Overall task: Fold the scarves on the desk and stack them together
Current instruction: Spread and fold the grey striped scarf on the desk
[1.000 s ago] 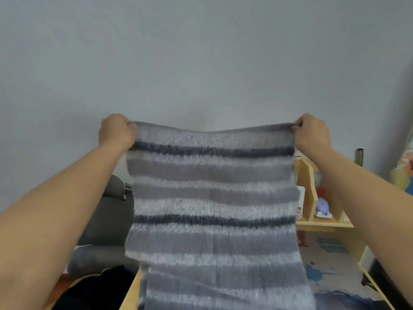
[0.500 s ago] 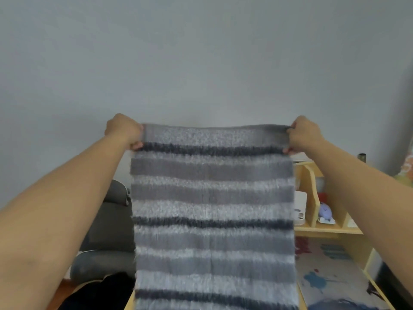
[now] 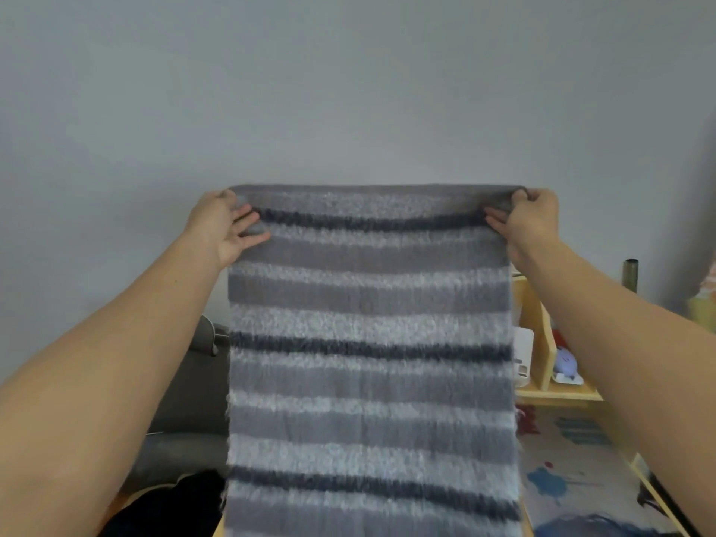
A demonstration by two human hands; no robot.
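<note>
A fuzzy scarf with light grey, mid grey and dark stripes hangs flat in front of me, stretched wide and running down past the bottom of the view. My left hand pinches its top left corner, fingers lying over the front of the cloth. My right hand grips the top right corner with curled fingers. Both arms reach forward and up at about chest height. The desk surface under the scarf is hidden.
A wooden desk organiser with small items stands behind the scarf on the right, above a paint-patterned desk mat. A grey chair and a dark cloth sit at the lower left. A plain wall fills the background.
Both hands have shifted slightly, holding the scarf's top edge straighter and tauter. My left hand's fingers now lie spread over the front of the cloth. The scarf hangs flatter.
</note>
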